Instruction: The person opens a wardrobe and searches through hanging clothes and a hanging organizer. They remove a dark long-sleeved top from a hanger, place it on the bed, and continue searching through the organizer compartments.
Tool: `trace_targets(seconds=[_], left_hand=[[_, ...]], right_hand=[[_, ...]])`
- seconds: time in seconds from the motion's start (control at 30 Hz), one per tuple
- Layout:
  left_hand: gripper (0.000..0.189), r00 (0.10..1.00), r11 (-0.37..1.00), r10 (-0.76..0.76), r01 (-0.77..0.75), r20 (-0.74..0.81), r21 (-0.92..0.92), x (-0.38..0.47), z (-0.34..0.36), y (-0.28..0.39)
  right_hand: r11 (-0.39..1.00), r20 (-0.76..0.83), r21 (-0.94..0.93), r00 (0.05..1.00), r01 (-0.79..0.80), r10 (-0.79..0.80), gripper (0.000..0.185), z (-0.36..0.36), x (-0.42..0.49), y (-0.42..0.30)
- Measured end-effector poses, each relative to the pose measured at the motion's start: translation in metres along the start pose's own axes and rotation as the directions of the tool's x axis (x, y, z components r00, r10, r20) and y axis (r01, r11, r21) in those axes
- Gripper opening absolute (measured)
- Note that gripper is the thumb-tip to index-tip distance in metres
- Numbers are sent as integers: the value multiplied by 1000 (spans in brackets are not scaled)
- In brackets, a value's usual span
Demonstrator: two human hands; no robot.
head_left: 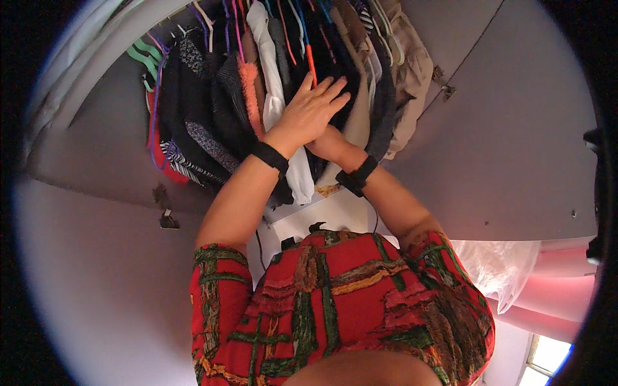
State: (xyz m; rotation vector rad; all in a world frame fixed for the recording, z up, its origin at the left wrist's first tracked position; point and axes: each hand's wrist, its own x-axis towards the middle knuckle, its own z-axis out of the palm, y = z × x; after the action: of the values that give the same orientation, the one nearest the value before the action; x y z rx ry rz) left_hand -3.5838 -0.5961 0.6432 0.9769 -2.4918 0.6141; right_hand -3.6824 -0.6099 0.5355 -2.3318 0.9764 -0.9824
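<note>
My left hand (pixel 309 108) lies flat against the hanging clothes, fingers apart, over a black garment (pixel 346 108). An orange-red hanger (pixel 310 60) reaches down to its fingertips. Crossing beneath it is my right hand (pixel 330 143), whose fingers are mostly hidden, so whether it grips anything cannot be seen. A white garment (pixel 273 72) hangs just left of my hands and shows again below them. To the right hangs a beige garment (pixel 359 120). A fuzzy coral garment (pixel 249 91) and several dark ones hang further left.
Grey wardrobe panels stand at left (pixel 96 270) and right (pixel 507 159), with metal hinges (pixel 169 220) on them. Green hangers (pixel 145 55) hang at far left. A crumpled tan garment (pixel 410 72) ends the row. At lower right are a clear plastic bag (pixel 502 270) and pink fabric (pixel 562 289).
</note>
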Motion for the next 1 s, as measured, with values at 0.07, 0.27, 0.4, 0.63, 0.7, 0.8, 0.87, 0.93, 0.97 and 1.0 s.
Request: trace_targets(seconds=[0.07,0.27,0.4,0.63,0.7,0.8,0.87,0.93,0.97,1.0], left_hand=[[42,1000,1000,-13,13,24,7,4,6,-3],[28,999,995,7,-4,-34,95,1,13,-17],[16,999,995,12,-8,-33,97,-12,6,-26],[17,996,977,-77,68,39,201,-42,-19,-45],[16,997,970,-75,65,32,233,-47,-22,-49],[15,998,973,-67,62,16,222,-53,-23,-52],[14,998,972,-60,54,20,229,-53,-24,-53],[17,998,974,-59,50,31,220,-53,-24,-53],[20,997,976,-65,54,45,210,-53,-24,-53],[24,994,978,-86,70,73,198,-52,-24,-53]], right_hand=[[987,128,-156,990,-37,58,24,-14,-2,0],[962,-94,-272,996,-22,-4,30,-70,9,9],[994,-280,-59,957,-94,74,46,-98,12,21],[977,-277,1,939,-212,204,56,-150,9,63],[988,-280,17,948,-150,149,56,-159,10,73],[986,-239,103,959,-130,151,56,-167,11,82],[988,-235,74,961,-134,148,55,-168,11,84],[988,-237,66,960,-140,152,55,-167,11,83],[987,-236,73,959,-142,156,55,-166,11,82],[986,-237,79,958,-144,159,55,-166,11,81]])
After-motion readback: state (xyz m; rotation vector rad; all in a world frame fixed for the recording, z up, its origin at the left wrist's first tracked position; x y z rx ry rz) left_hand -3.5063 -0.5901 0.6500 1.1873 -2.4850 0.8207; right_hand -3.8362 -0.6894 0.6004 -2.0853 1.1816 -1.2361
